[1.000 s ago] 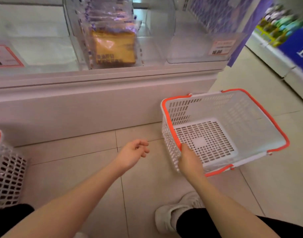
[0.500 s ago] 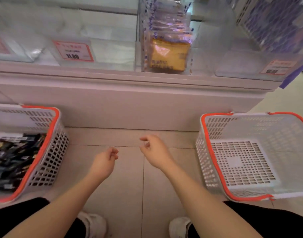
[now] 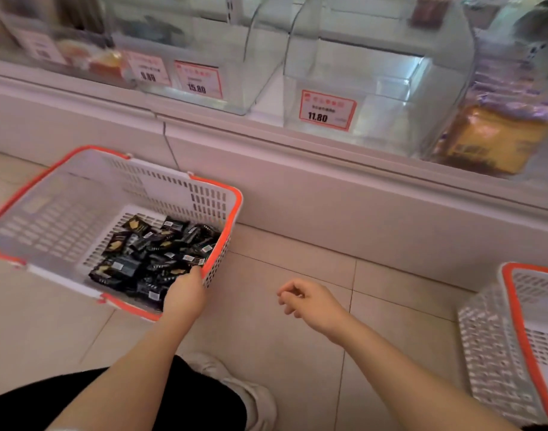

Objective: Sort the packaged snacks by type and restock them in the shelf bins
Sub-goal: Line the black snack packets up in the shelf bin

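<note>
Presently listed: dark snack packets (image 3: 154, 253) heaped in the left basket (image 3: 80, 194), kept below the shelf bins (image 3: 353, 88). Left hand (image 3: 184, 295) reaches in, grip hidden; right hand (image 3: 313, 301) loosely curled, empty.

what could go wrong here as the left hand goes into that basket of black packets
The black packets lie in a loose jumble, so the left hand may grab a mix or drop some on the floor. That hand sits at the left basket rim, so a pull might tip it. The clear bin labelled 11.80 looks empty; blurred tags could mean the wrong bin.
</note>
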The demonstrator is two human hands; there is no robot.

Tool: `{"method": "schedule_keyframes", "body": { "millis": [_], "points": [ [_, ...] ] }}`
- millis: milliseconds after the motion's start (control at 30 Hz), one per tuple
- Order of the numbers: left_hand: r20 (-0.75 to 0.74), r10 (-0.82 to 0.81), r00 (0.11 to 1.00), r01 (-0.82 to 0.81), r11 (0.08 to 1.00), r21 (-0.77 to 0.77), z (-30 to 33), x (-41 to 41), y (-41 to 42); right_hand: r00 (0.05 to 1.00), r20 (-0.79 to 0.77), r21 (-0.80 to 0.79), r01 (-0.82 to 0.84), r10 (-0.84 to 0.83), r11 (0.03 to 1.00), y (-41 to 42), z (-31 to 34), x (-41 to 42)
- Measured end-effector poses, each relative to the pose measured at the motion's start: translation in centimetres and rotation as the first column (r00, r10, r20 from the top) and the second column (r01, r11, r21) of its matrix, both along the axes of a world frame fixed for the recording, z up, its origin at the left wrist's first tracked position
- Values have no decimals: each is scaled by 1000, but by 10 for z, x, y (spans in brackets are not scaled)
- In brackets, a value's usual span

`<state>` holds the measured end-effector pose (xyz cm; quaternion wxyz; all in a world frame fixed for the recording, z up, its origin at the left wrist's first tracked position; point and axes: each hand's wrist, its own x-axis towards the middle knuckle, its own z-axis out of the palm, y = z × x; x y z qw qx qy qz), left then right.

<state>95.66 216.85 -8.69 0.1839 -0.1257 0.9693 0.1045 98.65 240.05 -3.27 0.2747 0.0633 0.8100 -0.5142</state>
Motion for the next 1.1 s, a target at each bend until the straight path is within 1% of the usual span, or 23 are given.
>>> {"method": "schedule_keyframes", "body": {
  "millis": [33,100,167,233,300,400,433,467,533,567,633,733,767,833,900,933,967,1000,1033,1067,1100],
  "points": [
    [-2,-60,998,60,998,-22,0,-5,0,999,20,2,32,-32,999,0,-1,-3],
    [-9,-181,983,181,983,-12,3,-8,5,994,57,-12,95,-94,995,0,-2,-9],
    [-44,-266,963,268,962,44,12,-6,16,984,103,-50,150,-144,987,-2,-1,-14],
    [-113,-331,937,343,934,104,24,-2,34,977,136,-79,175,-163,981,-6,-1,-19],
    [-190,-392,900,423,890,168,38,3,56,975,131,-89,191,-178,978,-11,-3,-22],
    [-227,-486,844,535,797,280,51,17,95,945,98,-158,323,-311,933,-9,-4,-25],
    [-231,-517,824,566,767,304,52,22,108,937,65,-137,348,-342,927,-3,-4,-26],
    [-238,-538,809,588,740,327,51,26,120,939,27,-79,344,-343,935,7,-5,-26],
    [-257,-558,789,612,677,409,47,31,141,940,-2,65,340,-341,938,34,-10,-22],
    [-261,-583,769,633,642,433,45,31,149,932,-7,136,359,-362,923,51,-13,-18],
    [-228,-675,702,701,598,388,40,29,162,905,-12,247,415,-425,876,89,-23,-6],
    [-122,-785,608,781,562,273,28,24,174,851,-1,364,489,-525,793,149,-41,20],
    [-100,-807,582,797,543,265,23,23,177,829,-12,410,515,-560,753,168,-46,29],
    [-72,-837,542,811,500,303,16,26,187,790,-29,503,541,-613,674,200,-51,49],
    [-69,-862,503,825,455,335,9,29,194,777,-52,555,545,-627,629,219,-52,60],
    [-65,-872,485,832,437,341,6,30,196,793,-80,607,519,-603,602,223,-51,64],
    [-55,-880,471,837,426,343,4,31,196,839,-119,699,451,-531,555,223,-52,67],
    [-39,-887,460,840,421,342,1,31,195,899,-175,786,373,-400,493,218,-51,71],
    [-17,-893,450,841,418,343,-2,32,191,945,-234,822,318,-230,472,208,-50,75],
    [6,-896,444,839,418,349,-5,33,185,960,-270,796,268,-78,543,194,-49,78],
    [27,-896,443,833,423,356,-7,34,178,960,-277,718,181,37,672,176,-48,81]
  ]
}}
